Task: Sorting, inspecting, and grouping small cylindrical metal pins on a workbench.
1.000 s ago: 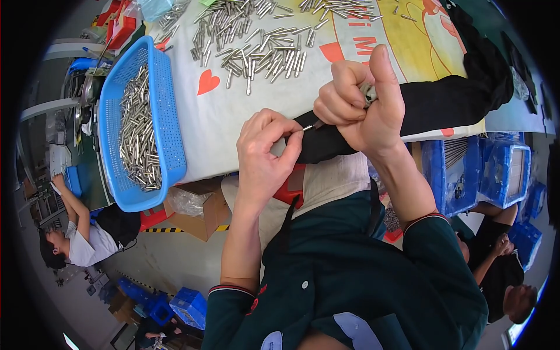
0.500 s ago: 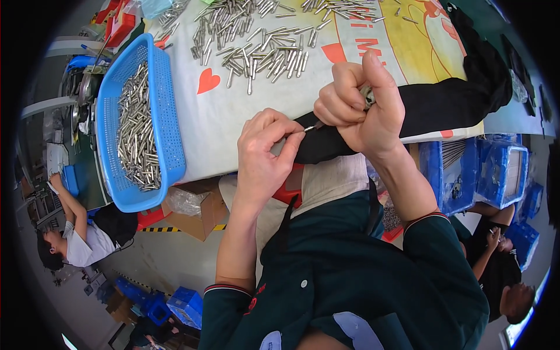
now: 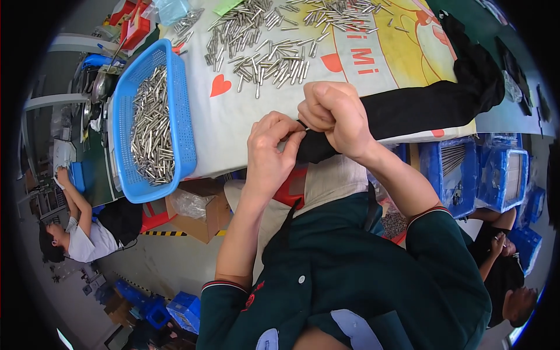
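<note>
My left hand [image 3: 271,149] pinches a small silvery metal pin between thumb and forefinger, mostly hidden by the fingertips. Pressed up close to it, my right hand [image 3: 338,116] is closed in a fist around a thin dark-tipped tool; the fist hides nearly all of it. Both hands are over a black cloth [image 3: 408,111] lying along the near edge of the table. Beyond the hands, many loose metal pins [image 3: 280,64] are spread on the patterned tablecloth [image 3: 233,122]. To the left, a blue plastic basket [image 3: 186,122] holds a heap of similar pins [image 3: 153,128].
Red bins [image 3: 135,29] stand at the far left. Below the table are a cardboard box [image 3: 204,219] with clear plastic and blue crates [image 3: 452,175] on the right. One person [image 3: 87,239] sits at left, another [image 3: 499,262] at right.
My right fist has turned and come down to the left, against my left fingertips, covering the tool more. The view has shifted slightly; the pins and basket appear a little further right.
</note>
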{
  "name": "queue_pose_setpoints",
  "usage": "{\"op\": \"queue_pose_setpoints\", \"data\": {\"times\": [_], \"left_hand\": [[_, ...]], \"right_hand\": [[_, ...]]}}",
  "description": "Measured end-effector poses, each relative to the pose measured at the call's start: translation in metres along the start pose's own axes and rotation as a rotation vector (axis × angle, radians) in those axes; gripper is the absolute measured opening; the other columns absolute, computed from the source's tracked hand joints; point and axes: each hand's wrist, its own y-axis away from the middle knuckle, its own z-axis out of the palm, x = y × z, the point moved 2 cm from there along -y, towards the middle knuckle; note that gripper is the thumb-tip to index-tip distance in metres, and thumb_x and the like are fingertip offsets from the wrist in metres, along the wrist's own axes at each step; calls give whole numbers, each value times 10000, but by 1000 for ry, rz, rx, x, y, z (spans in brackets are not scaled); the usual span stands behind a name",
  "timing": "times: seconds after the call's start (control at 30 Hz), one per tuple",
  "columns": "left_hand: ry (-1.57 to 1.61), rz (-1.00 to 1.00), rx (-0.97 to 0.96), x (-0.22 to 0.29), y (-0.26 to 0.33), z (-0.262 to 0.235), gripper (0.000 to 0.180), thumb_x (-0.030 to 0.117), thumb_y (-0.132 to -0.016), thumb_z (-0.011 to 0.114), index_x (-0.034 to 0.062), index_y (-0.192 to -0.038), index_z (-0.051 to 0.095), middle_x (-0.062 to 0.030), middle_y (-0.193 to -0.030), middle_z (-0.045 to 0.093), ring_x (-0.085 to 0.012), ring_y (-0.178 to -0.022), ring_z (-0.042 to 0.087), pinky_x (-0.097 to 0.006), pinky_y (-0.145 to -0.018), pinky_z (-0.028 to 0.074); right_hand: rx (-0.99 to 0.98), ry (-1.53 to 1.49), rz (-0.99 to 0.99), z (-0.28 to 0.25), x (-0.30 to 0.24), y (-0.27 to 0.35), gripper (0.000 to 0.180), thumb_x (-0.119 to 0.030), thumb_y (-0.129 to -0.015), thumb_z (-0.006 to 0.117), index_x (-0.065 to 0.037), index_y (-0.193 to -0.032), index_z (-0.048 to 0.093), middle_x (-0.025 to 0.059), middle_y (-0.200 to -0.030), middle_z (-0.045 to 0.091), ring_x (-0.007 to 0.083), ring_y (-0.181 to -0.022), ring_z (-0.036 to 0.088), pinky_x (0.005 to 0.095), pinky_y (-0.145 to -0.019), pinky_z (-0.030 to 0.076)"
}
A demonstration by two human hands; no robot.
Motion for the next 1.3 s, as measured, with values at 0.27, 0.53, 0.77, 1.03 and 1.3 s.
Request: {"op": "queue_pose_setpoints", "data": {"times": [0.27, 0.53, 0.77, 1.03, 1.3], "left_hand": [[-178, 119, 47, 9, 19, -2, 94, -42, -741, 598, 5, -791, 534, -117, -795, 503, -275, -742, 518, -347, -686, 409], [1007, -449, 84, -2, 17, -26, 172, 67, -917, 504, -8, -1071, 525, -9, -757, 521, -66, -680, 473, -210, -642, 411], [1414, -519, 122, -31, 13, -44, 255, 109, -940, 463, -35, -1148, 496, 0, -712, 464, -58, -608, 394, -219, -579, 351], [1258, -586, 216, -20, 15, -46, 292, 181, -964, 421, -35, -1135, 518, -9, -717, 488, -65, -612, 423, -224, -579, 364], [-345, 27, 686, 15, 15, -148, 186, 60, -885, 534, -10, -1050, 582, -74, -836, 572, -143, -739, 532, -257, -684, 430]], "right_hand": [[118, 893, -570, -32, -68, -46, 278, -204, -865, 440, -2, -678, 477, 155, -581, 501, 302, -524, 500, 379, -522, 389], [820, 1842, -309, -210, -74, -127, 361, -295, -836, 405, 11, -799, 591, 210, -807, 640, 385, -754, 614, 478, -694, 467], [786, 1843, 109, -255, -65, -134, 401, -354, -835, 404, -41, -988, 604, 218, -989, 625, 389, -963, 573, 463, -806, 439], [743, 1951, -414, -246, -61, -136, 298, -331, -805, 541, -109, -982, 630, 160, -993, 595, 349, -952, 535, 426, -836, 417], [597, 1763, -832, -180, -62, -127, 185, -179, -762, 602, -93, -918, 653, 127, -968, 588, 299, -928, 540, 378, -817, 420]]}}
